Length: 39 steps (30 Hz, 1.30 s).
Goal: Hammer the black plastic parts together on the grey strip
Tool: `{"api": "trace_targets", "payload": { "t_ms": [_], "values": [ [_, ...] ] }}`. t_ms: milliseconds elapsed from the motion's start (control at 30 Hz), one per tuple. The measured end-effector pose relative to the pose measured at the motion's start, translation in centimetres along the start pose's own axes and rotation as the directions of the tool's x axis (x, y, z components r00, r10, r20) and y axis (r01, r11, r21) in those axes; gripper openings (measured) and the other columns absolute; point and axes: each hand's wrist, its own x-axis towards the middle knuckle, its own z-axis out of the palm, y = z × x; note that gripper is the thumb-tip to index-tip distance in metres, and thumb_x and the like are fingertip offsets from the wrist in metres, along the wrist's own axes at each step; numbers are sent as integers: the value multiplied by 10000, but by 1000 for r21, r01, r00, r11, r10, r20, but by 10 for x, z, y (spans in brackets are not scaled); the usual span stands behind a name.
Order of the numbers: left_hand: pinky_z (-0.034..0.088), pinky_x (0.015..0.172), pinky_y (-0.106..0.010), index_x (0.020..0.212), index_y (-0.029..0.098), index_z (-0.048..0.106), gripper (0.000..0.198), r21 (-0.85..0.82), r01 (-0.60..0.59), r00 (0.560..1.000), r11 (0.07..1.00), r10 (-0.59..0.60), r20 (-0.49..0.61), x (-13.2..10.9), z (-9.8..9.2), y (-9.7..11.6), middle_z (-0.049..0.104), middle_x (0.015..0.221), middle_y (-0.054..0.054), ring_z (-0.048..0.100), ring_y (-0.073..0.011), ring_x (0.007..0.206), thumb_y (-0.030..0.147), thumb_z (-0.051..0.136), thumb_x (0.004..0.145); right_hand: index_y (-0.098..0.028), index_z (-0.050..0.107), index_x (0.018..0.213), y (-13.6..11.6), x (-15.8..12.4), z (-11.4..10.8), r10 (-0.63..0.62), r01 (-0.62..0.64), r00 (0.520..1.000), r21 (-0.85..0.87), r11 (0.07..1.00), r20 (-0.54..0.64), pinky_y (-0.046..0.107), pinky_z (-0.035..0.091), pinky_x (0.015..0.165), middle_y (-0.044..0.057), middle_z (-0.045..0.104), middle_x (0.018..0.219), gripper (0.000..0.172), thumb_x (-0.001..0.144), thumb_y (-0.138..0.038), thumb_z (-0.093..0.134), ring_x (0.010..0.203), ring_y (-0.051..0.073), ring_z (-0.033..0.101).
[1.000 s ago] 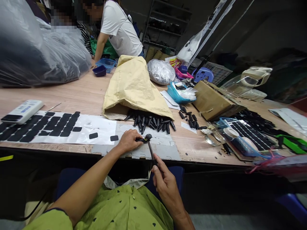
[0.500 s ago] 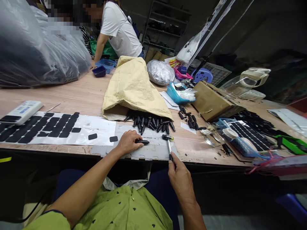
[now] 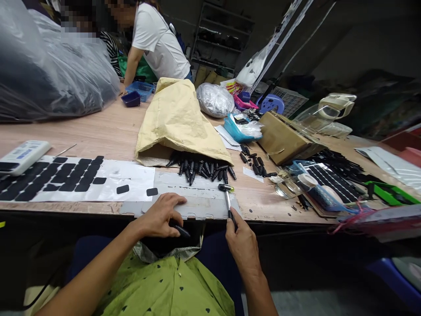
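Observation:
Past the front table edge, over the lap, my left hand point(image 3: 162, 216) has its thumb and lower fingers around a black pen-shaped part point(image 3: 180, 230). Some of its other fingers stretch over the grey board point(image 3: 194, 206). Wrapped around a small two-faced mallet point(image 3: 226, 195) is my right hand point(image 3: 242, 239). The mallet's head, dark with a yellow-green face, rests over the board's right side. Behind the board, a heap of similar black parts point(image 3: 197, 169) spills from the mouth of a tan sack point(image 3: 180, 118).
A white sheet point(image 3: 112, 171) with rows of black stickers lies left, beside a white device point(image 3: 28, 156). Loose black pieces point(image 3: 256, 164), a cardboard box point(image 3: 284, 136) and a green tray point(image 3: 391, 193) are to the right. Another person point(image 3: 158, 39) leans on the table's far side.
My left hand has moved back from the board toward the lap, carrying the black part past the table edge. My right hand keeps the mallet in nearly the same place.

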Motion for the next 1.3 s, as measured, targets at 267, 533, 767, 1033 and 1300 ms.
{"api": "trace_targets", "payload": {
  "t_ms": [267,533,767,1033,1300],
  "values": [
    [191,1172,-603,779,239,749,145,191,-5,999,982,12,-35,-24,21,6,300,1602,1,243,-390,1456,206,818,657,-212,629,1330,0,1,1,-20,20,1000,-2,1000,-18,365,489,799,113,711,1181,515,889,-376,419,981,292,679],
    [503,847,-369,1045,206,687,232,-41,289,866,957,-279,-415,36,-26,-13,683,1037,-68,590,-230,991,331,654,853,-204,603,1354,2,1,3,-31,31,999,-17,999,-7,379,482,855,112,673,1252,514,907,-355,399,1042,298,657],
    [498,821,-391,1065,149,681,299,85,611,691,787,-478,-542,112,-53,-57,638,1096,-140,548,-312,1073,356,575,878,-200,593,1367,1,0,2,-22,22,1000,-4,1000,13,367,485,882,109,662,1275,517,914,-348,393,1096,292,642],
    [490,832,-387,979,170,700,208,150,616,716,774,-470,-516,98,-49,-70,631,1029,-122,552,-299,1023,305,589,867,-199,595,1368,1,1,3,-28,28,1000,-20,999,5,340,484,887,108,662,1272,510,916,-327,397,1109,277,637],
    [454,822,-366,936,208,696,148,23,304,881,952,-272,-386,61,-17,-27,661,915,-45,548,-235,937,314,620,868,-211,604,1358,-1,0,3,-27,26,999,-22,999,-19,351,489,875,110,680,1239,508,903,-329,410,1061,279,656]
  ]
}}
